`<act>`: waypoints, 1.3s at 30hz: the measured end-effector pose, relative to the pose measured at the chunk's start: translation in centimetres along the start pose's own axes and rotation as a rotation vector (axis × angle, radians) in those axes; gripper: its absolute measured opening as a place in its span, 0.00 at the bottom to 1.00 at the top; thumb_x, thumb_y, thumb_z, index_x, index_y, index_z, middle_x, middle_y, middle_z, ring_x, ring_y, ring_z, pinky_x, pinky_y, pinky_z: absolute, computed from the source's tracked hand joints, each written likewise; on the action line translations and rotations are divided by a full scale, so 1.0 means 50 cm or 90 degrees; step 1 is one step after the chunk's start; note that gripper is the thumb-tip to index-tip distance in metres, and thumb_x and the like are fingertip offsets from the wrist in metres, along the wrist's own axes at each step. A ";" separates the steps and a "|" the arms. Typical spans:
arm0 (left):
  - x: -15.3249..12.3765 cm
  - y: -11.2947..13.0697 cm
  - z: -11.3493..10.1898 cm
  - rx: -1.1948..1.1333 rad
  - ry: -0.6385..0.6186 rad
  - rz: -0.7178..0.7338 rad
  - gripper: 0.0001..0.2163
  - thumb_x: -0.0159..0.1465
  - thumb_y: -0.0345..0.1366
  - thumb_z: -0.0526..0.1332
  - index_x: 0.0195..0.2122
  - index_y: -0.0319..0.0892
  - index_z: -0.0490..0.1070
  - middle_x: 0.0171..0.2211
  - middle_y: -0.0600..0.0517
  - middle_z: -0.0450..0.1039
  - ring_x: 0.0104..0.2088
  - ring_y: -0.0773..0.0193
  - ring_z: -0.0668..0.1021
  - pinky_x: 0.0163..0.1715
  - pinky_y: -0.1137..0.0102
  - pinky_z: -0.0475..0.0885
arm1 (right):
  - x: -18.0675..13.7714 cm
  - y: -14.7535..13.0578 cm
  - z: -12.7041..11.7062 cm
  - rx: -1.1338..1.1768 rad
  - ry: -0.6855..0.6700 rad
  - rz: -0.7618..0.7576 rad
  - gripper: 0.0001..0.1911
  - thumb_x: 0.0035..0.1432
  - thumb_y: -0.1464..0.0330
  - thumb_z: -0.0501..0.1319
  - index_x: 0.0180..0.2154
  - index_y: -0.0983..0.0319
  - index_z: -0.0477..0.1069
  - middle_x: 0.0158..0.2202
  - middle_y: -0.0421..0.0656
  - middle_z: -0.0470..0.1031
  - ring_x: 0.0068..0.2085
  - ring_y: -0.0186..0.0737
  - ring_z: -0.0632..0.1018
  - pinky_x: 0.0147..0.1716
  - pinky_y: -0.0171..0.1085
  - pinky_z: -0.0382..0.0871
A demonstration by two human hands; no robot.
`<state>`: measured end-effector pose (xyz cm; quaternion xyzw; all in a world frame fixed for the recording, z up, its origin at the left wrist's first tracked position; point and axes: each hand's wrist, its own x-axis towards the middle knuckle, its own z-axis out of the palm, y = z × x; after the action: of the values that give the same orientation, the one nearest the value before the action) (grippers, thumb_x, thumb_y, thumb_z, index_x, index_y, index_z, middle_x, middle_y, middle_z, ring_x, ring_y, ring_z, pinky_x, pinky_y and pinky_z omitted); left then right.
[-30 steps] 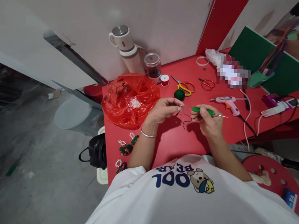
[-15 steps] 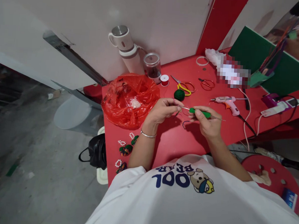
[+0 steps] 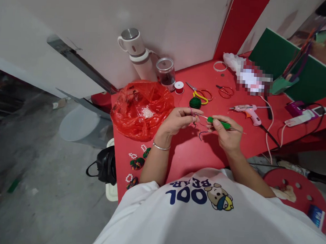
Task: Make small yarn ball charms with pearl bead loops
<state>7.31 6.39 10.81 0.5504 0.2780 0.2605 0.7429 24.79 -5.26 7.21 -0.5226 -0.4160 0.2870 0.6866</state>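
Observation:
My right hand (image 3: 229, 131) is closed round the green handle of a crochet hook (image 3: 220, 123), whose thin metal shaft points left. The shaft's tip meets the fingers of my left hand (image 3: 181, 119), which is pinched on thin yarn (image 3: 201, 134). Dark and coloured yarn ends dangle between the two hands above the red table. What exactly lies between the left fingertips is too small to make out. Just beyond the hands sits a dark green ball of yarn (image 3: 195, 102), with yellow-handled scissors (image 3: 201, 96) behind it.
A red plastic bag (image 3: 124, 114) with white beads (image 3: 147, 112) lies left. Beaded green ornaments (image 3: 137, 163) rest by my left forearm. Behind stand a jar (image 3: 166, 72), red thread spool (image 3: 178, 87) and white flask (image 3: 143, 63). A pink glue gun (image 3: 249, 111) with cord lies right.
The hook has shifted very slightly right, and a loop of yarn now shows at my left index finger. The dangling yarn ends have swung a little. At upper right, another person's hands have moved.

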 end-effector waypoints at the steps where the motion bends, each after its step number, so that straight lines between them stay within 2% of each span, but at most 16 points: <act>1: 0.000 0.001 0.000 -0.010 -0.005 0.001 0.17 0.52 0.35 0.72 0.44 0.38 0.85 0.28 0.52 0.79 0.18 0.78 0.58 0.19 0.73 0.49 | 0.001 0.001 -0.001 0.005 0.000 0.003 0.12 0.60 0.57 0.73 0.43 0.55 0.84 0.34 0.40 0.86 0.32 0.39 0.87 0.30 0.36 0.85; 8: 0.005 0.000 -0.002 -0.027 0.001 0.024 0.13 0.57 0.36 0.68 0.42 0.37 0.85 0.29 0.49 0.81 0.16 0.78 0.58 0.17 0.72 0.47 | 0.003 0.004 -0.006 0.042 -0.018 0.008 0.10 0.61 0.59 0.73 0.43 0.54 0.84 0.35 0.39 0.86 0.32 0.38 0.87 0.29 0.33 0.84; 27: 0.004 0.006 0.001 -0.003 0.001 -0.002 0.13 0.58 0.36 0.66 0.41 0.36 0.85 0.27 0.49 0.79 0.17 0.77 0.59 0.17 0.73 0.49 | 0.006 0.005 -0.009 0.047 -0.030 0.066 0.15 0.59 0.55 0.73 0.43 0.56 0.83 0.35 0.41 0.86 0.33 0.41 0.87 0.29 0.37 0.85; 33: 0.005 0.004 0.002 -0.019 -0.019 -0.015 0.13 0.58 0.38 0.69 0.41 0.36 0.85 0.26 0.50 0.77 0.17 0.77 0.59 0.17 0.73 0.48 | 0.008 0.000 -0.002 0.105 -0.048 0.099 0.13 0.58 0.57 0.74 0.41 0.57 0.83 0.33 0.40 0.86 0.30 0.37 0.85 0.27 0.33 0.82; 39: 0.003 0.005 0.007 -0.051 -0.026 0.009 0.18 0.57 0.45 0.74 0.45 0.38 0.84 0.26 0.51 0.77 0.17 0.78 0.59 0.17 0.74 0.48 | 0.017 0.003 0.014 0.141 -0.035 0.116 0.18 0.54 0.53 0.76 0.41 0.57 0.82 0.32 0.39 0.85 0.29 0.37 0.85 0.24 0.31 0.80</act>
<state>7.64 6.30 11.10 0.5277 0.2484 0.2649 0.7679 24.60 -4.17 7.37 -0.4712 -0.3514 0.4062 0.6996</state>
